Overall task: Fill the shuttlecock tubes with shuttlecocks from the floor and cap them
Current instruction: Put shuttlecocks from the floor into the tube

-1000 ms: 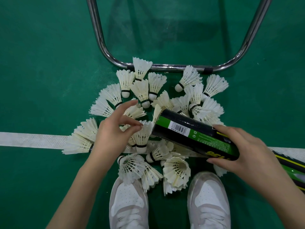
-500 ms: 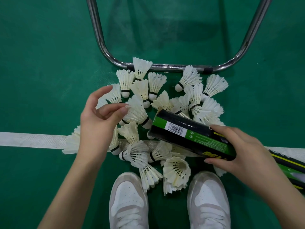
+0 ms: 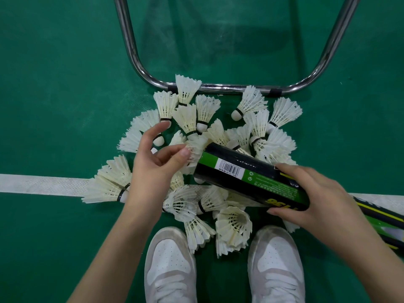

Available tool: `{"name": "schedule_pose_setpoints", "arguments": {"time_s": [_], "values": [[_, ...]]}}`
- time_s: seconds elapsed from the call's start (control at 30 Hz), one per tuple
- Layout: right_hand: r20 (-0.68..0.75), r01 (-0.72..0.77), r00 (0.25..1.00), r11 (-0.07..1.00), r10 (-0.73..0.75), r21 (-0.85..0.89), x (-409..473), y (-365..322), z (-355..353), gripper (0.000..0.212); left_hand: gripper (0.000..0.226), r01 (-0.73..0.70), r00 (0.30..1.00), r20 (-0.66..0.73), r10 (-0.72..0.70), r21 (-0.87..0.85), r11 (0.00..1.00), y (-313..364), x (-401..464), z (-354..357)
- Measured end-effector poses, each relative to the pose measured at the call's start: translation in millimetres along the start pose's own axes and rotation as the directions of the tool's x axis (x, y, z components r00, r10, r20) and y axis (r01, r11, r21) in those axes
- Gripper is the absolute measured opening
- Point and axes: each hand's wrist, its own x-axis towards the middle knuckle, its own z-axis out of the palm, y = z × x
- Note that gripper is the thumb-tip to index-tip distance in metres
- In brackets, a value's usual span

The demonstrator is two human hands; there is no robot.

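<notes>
Two white shoes [image 3: 170, 265] stand at the near edge on the green floor [image 3: 54, 84], toes pointing into a heap of shuttlecocks [image 3: 231, 226]. Just past the toes, the right hand [image 3: 312, 200] has fingers and thumb curled round a black and green tube [image 3: 247, 178], which it holds tilted, open mouth toward the left and low over the heap. A second tube [image 3: 384, 224] lies on the floor behind that wrist, at the right edge; whether it is capped cannot be told.

The left hand [image 3: 157, 162] pinches the feather skirt of one shuttlecock [image 3: 194, 152] between thumb and fingertips, right at the tube's mouth. Its cork end is hidden, so whether it points into the tube cannot be told. A white line [image 3: 39, 184] crosses the floor under both hands.

Farther out, the heap spreads in loose overlap up to a bent chrome bar [image 3: 218, 88], which some feathers touch.

The step in hand looks like feeding this shuttlecock into the tube, and many are left on the floor, so the task seems far from done. The likely trouble is at the mouth: if the skirt meets the rim off-centre, the feathers could bend or snag rather than slide in, since the pinch is on the fragile tips. If the tube tips further, whatever is inside might slide back out. Its mouth is also close to the heap, so a push could scatter neighbouring shuttlecocks.
</notes>
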Motion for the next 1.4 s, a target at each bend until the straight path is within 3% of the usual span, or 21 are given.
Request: {"name": "schedule_pose_setpoints", "arguments": {"time_s": [0.2,0.33,0.8,1.1,1.4], "values": [[0.0,0.018,1.0,1.0,-0.018,0.009,0.8,-1.1,0.7,0.074,0.06,0.038,0.994,0.101,-0.043,0.051,0.998,2.2,-5.1,4.8],[-0.008,0.016,1.0,1.0,-0.016,0.008,0.0,0.0,0.4,0.075,0.05,0.069,0.988,0.134,-0.08,0.085,0.994,8.4,-11.9,9.9],[0.002,0.018,1.0,0.999,-0.018,0.03,0.3,-1.7,0.8,0.073,0.081,-0.079,0.942,0.334,0.013,0.185,0.98,0.2,-14.3,12.9],[-0.051,0.057,0.997,0.998,-0.057,-0.011,2.7,-3.9,1.5,0.071,0.084,-0.103,0.953,0.3,0.042,0.189,0.977,-5.7,-11.5,12.3],[-0.051,0.061,0.997,0.998,-0.061,-0.006,0.6,-2.2,3.4,0.071,0.083,-0.114,0.935,0.351,0.048,0.17,0.979,-7.9,-11.4,11.1]]}}
